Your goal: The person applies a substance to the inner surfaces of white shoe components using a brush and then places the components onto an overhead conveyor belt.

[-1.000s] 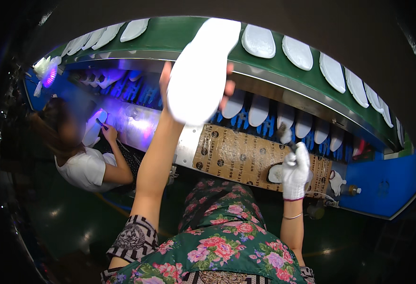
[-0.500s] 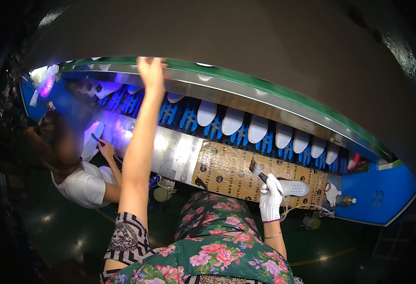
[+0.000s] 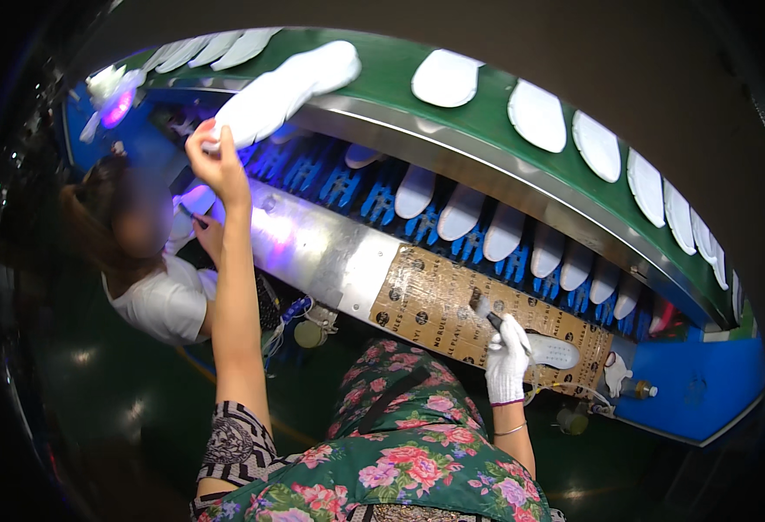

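Observation:
My bare left hand (image 3: 219, 165) is raised at the upper left, pinching one end of a white shoe sole (image 3: 282, 91). The sole tilts up to the right, its far end over the green belt. My right hand (image 3: 509, 358), in a white knitted glove, is closed round the dark handle of a brush (image 3: 484, 308). The brush's bristles point up and left over the cardboard-covered bench. Just right of the glove, another white sole (image 3: 555, 351) lies on the cardboard (image 3: 426, 313), small dots showing on its face.
Several white soles rest along the green belt (image 3: 487, 91). Below it, more stand in a row on blue holders (image 3: 378, 204). A co-worker (image 3: 161, 287) in a white top works at left. A small bottle (image 3: 639, 389) is by the blue panel (image 3: 696, 383) at right.
My left hand has come back from the upper shelf and moved left and down, now holding a white sole. My view has shifted, showing more of the green belt. The right hand still holds the brush.

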Available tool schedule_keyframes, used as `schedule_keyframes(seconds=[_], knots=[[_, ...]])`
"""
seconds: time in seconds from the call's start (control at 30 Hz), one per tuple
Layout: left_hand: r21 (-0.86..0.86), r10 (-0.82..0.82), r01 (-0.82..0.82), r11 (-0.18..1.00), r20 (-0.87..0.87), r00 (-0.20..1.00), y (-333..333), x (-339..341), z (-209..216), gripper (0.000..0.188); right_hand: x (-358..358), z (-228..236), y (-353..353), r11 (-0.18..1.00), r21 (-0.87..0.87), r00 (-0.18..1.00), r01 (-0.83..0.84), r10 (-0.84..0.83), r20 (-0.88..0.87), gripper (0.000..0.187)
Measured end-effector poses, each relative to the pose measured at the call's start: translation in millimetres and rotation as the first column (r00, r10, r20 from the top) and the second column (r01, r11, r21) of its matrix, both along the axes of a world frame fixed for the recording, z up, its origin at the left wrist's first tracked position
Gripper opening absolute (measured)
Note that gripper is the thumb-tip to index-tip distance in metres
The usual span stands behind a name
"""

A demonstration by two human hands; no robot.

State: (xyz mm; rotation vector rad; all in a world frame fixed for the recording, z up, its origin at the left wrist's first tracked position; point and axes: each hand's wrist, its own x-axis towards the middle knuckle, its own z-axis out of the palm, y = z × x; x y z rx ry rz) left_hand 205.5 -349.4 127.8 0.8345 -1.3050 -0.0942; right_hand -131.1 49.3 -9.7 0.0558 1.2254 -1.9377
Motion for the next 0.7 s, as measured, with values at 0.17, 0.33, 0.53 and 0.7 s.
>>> schedule_keyframes(seconds=[0.17,0.33,0.53,0.7], knots=[[0.174,-0.136,0.290,0.941,-0.589,0.796,107,21,5,0.035,-19,21,7,0.987,-0.152,0.998,-0.056,0.059,0.015,0.029],[0.455,-0.392,0.788,0.416,-0.692,0.606,185,-29,-33,0.029,-13,66,10,0.963,-0.231,0.989,-0.139,0.146,0.014,0.019],[0.277,-0.136,0.897,-0.344,-0.960,0.244,256,-117,-105,0.040,26,134,-4,0.849,-0.217,0.868,-0.482,0.429,-0.250,0.011],[0.090,0.134,0.910,-0.406,-0.978,0.157,336,-129,-106,0.076,25,133,-6,0.829,-0.156,0.813,-0.537,0.460,-0.358,0.013]])
